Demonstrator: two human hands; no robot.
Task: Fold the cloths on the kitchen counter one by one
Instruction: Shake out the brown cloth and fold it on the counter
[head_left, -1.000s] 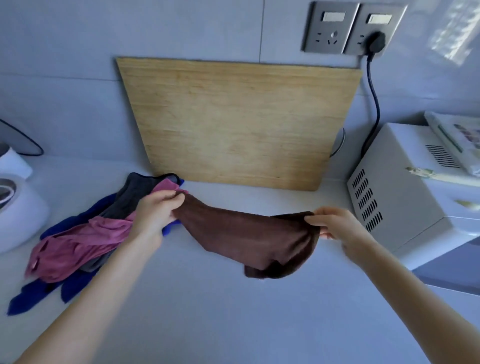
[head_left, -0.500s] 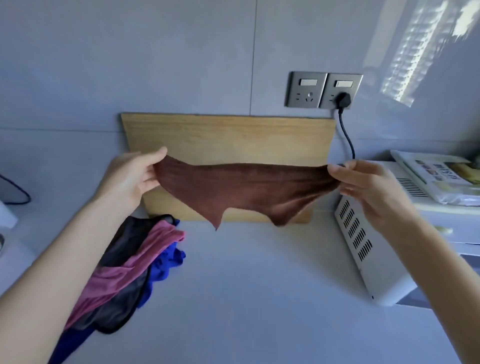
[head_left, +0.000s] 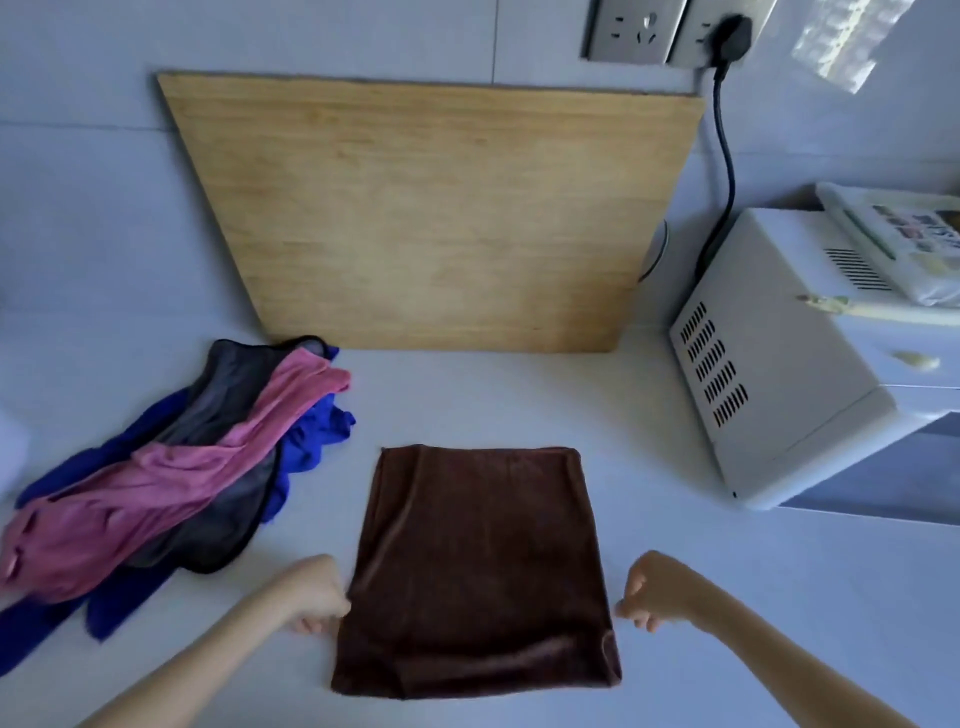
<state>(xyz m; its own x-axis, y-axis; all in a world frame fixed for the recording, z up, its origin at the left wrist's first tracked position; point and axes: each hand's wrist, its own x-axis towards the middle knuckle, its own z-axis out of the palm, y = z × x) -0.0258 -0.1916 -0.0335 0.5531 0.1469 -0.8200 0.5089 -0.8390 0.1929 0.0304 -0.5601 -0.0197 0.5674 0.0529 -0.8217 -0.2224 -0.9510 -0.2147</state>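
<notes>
Presently: the unfolded pile (head_left: 171, 467) sits far left on the counter (head_left: 519, 395), with a pink cloth (head_left: 182, 483) over a dark grey cloth (head_left: 234, 384) over a blue cloth (head_left: 317, 431), all tangled. The blue edge lies near the far-left corner of the brown cloth (head_left: 478, 561) without touching it. Risk: a left forearm swinging outward could snag a loose blue tail and drag the pile.

Left hand (head_left: 311, 592): fingers curled against the brown cloth's left edge, toward its near end. This reads as a pinch on that edge.

Brown cloth: flat on the counter, centre, roughly square, far edge straight. The near edge carries a ridge and the near-right corner is rolled over. Risk: folding without smoothing would lock both in, and the edges would not meet. The fabric looks limp, so lifted by the sides alone its middle may sag and skew the fold.

Right hand (head_left: 660, 587): fingers curled, just beside the right edge. Cannot tell whether it grips the cloth or holds nothing. Risk: if only the left hand holds, a pull would slew the cloth toward the pile.

Room: there is open counter beyond the cloth up to the cutting board (head_left: 431, 208) leaning on the wall. To the right it is open up to the microwave (head_left: 769, 364), which stands well apart. The counter's front edge is out of view, so the near margin is unknown.
</notes>
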